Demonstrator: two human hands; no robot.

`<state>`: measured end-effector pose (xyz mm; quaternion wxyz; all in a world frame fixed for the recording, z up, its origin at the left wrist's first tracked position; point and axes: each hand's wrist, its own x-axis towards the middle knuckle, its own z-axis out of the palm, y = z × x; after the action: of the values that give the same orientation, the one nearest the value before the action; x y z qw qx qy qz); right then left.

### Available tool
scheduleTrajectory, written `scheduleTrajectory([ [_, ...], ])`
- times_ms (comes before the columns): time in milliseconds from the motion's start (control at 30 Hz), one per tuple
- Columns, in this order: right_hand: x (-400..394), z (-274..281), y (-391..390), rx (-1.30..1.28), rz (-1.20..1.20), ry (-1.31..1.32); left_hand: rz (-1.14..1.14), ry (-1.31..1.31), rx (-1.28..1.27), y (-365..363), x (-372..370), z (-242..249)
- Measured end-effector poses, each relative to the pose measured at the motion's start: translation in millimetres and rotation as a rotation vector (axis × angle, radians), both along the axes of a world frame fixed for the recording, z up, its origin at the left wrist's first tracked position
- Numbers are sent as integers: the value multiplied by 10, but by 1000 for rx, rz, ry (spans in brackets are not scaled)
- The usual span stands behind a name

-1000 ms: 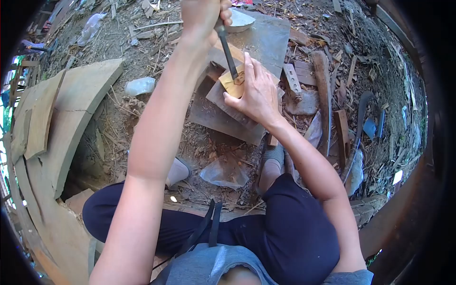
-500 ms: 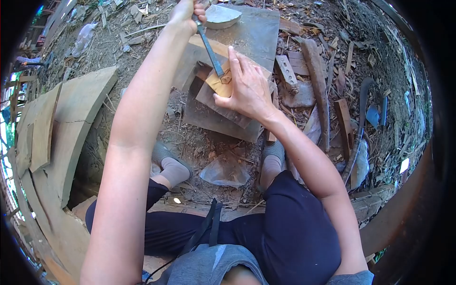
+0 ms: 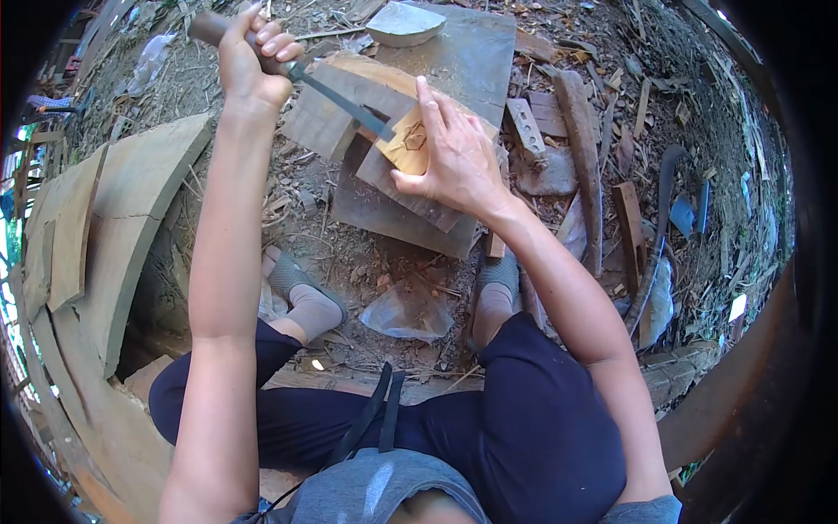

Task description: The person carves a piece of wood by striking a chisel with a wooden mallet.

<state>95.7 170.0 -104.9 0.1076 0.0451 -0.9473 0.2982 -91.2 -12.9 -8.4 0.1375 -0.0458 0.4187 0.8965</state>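
Observation:
My left hand [image 3: 253,65] is closed around the dark wooden handle of a chisel [image 3: 345,105]. Its long metal blade slants down to the right, and the tip meets the left edge of a small yellow wood piece [image 3: 405,155]. Dark outline marks show on that piece's upper face. My right hand [image 3: 458,162] grips the piece from the right, thumb at the near edge and fingers stretched along the far side, partly covering it. Beneath lies a wooden block [image 3: 410,194], with another plank [image 3: 323,113] beside it to the left.
A flat grey board [image 3: 480,52] lies under the blocks, with a pale stone-like slab [image 3: 406,24] on it. To the right are a brick with holes [image 3: 526,127], a long wood stick [image 3: 580,157] and a curved blade [image 3: 668,192]. Large planks [image 3: 144,227] lean at left.
My left hand has moved left and slightly nearer, swinging the chisel handle out to the left. The blade tip has shifted a little left on the wood piece. My right hand stays put.

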Motion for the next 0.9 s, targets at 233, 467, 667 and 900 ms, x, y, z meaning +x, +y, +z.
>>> scheduleTrajectory([
  [233,-21,9,150,-29,172,-30,-605,593,-1169,227,664,342],
  [467,-20,83,205,-105,228,-119,-600,782,-1446,299,1041,-344],
  [667,-19,-61,168,-1,178,42,-504,779,-1329,195,1135,-430],
  [900,-9,2,131,-55,139,-26,-440,802,-1283,50,1193,-525],
])
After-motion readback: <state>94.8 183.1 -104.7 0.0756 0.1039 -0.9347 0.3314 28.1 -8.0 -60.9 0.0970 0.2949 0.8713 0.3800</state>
